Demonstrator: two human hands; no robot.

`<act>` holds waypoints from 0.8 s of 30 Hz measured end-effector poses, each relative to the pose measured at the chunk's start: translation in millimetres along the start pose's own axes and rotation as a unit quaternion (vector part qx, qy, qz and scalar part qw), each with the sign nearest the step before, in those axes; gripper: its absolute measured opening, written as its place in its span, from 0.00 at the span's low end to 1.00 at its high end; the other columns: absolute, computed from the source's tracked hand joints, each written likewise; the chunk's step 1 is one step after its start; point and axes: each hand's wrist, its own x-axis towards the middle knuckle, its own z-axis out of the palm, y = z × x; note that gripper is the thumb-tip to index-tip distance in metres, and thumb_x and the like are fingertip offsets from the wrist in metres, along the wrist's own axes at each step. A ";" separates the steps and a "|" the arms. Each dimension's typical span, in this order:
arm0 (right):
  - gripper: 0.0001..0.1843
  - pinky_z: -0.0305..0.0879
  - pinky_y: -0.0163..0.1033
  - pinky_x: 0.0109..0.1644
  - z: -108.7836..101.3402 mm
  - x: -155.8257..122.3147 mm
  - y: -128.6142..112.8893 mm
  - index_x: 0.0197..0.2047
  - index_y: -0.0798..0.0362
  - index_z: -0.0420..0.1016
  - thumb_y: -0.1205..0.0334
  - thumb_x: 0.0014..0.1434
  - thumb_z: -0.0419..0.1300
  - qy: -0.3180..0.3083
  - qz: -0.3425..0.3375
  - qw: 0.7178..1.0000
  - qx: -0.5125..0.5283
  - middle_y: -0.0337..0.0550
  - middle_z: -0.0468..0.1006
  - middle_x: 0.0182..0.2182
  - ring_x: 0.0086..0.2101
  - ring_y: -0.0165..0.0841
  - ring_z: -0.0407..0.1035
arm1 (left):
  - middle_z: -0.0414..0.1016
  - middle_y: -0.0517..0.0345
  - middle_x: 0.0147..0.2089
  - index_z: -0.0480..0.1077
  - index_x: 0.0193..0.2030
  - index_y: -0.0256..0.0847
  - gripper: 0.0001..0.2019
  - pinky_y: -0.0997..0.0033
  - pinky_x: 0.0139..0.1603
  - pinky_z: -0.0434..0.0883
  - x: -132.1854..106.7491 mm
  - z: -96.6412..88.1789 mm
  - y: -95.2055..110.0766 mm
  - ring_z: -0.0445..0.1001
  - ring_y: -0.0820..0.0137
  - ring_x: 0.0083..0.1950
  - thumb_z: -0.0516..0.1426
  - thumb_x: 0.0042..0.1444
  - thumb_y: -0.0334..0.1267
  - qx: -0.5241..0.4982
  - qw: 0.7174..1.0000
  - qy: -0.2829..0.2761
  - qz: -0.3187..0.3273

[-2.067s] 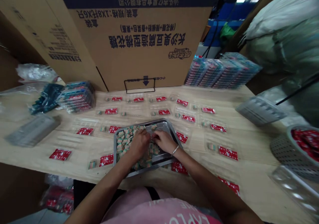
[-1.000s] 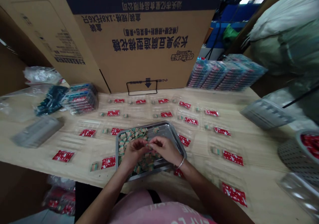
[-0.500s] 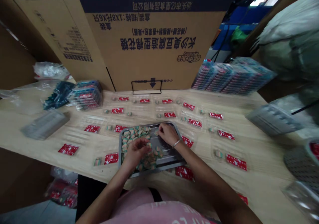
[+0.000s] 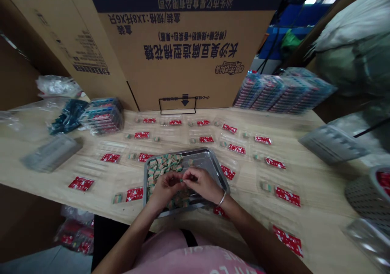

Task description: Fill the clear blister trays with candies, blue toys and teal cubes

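Observation:
A metal tray [image 4: 210, 162] lies on the wooden table in front of me, holding a heap of small wrapped candies [image 4: 163, 165]. Both hands hover over the tray's near half, fingertips meeting. My left hand [image 4: 164, 188] is curled, palm up, around several candies. My right hand [image 4: 202, 183], with a bracelet at the wrist, pinches a small candy at the left hand's fingertips. Clear plastic trays with red packets [image 4: 110, 157] and single candies lie in rows around the metal tray.
A big cardboard box [image 4: 185, 46] stands at the table's back. Stacks of filled packs [image 4: 102, 115] sit at the left, more stacks [image 4: 280, 91] at the right. Grey perforated baskets [image 4: 364, 188] with red packets are at the far right, a grey tray stack [image 4: 50, 153] at left.
Half a second ago my right hand reached to the tray's far side; it has come back to meet my left hand over the tray's near half.

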 end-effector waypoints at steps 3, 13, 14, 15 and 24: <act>0.06 0.61 0.34 0.37 -10.3 7.8 12.0 0.32 0.54 0.73 0.72 0.55 0.56 0.004 0.012 0.996 -0.088 0.39 0.75 0.29 0.32 0.30 0.69 | 0.71 0.63 0.22 0.74 0.29 0.36 0.12 0.77 0.27 0.63 -0.6 -1.7 -4.8 0.66 0.76 0.23 0.66 0.35 0.36 0.018 0.999 0.033 0.002; 0.04 0.60 0.34 0.40 -18.4 35.5 32.2 0.33 0.56 0.74 0.69 0.57 0.57 0.047 0.065 0.948 -0.307 0.45 0.73 0.35 0.35 0.32 0.68 | 0.69 0.64 0.21 0.72 0.31 0.36 0.13 0.77 0.24 0.61 -2.1 -4.1 -0.4 0.65 0.77 0.22 0.65 0.34 0.35 0.004 0.997 0.078 0.014; 0.05 0.60 0.34 0.40 -18.8 32.6 28.2 0.33 0.56 0.74 0.69 0.58 0.57 0.042 0.054 0.953 -0.295 0.45 0.73 0.34 0.35 0.32 0.68 | 0.69 0.65 0.21 0.72 0.30 0.36 0.13 0.77 0.23 0.61 -2.4 -5.3 -0.8 0.65 0.77 0.22 0.65 0.34 0.35 0.007 0.997 0.081 0.016; 0.07 0.60 0.34 0.40 -19.2 28.9 23.1 0.33 0.55 0.75 0.69 0.59 0.56 0.028 0.039 0.962 -0.270 0.44 0.73 0.33 0.34 0.32 0.68 | 0.69 0.65 0.20 0.72 0.30 0.37 0.13 0.77 0.23 0.62 -2.4 -6.6 -1.4 0.65 0.76 0.21 0.65 0.34 0.36 0.009 0.996 0.086 0.017; 0.05 0.58 0.33 0.34 -4.2 9.2 -20.2 0.29 0.53 0.75 0.69 0.55 0.60 -0.064 -0.032 0.989 -0.133 0.39 0.75 0.27 0.30 0.30 0.68 | 0.72 0.62 0.21 0.74 0.30 0.37 0.11 0.77 0.22 0.62 0.5 -13.8 -4.3 0.65 0.76 0.21 0.64 0.37 0.37 0.027 0.997 0.052 0.041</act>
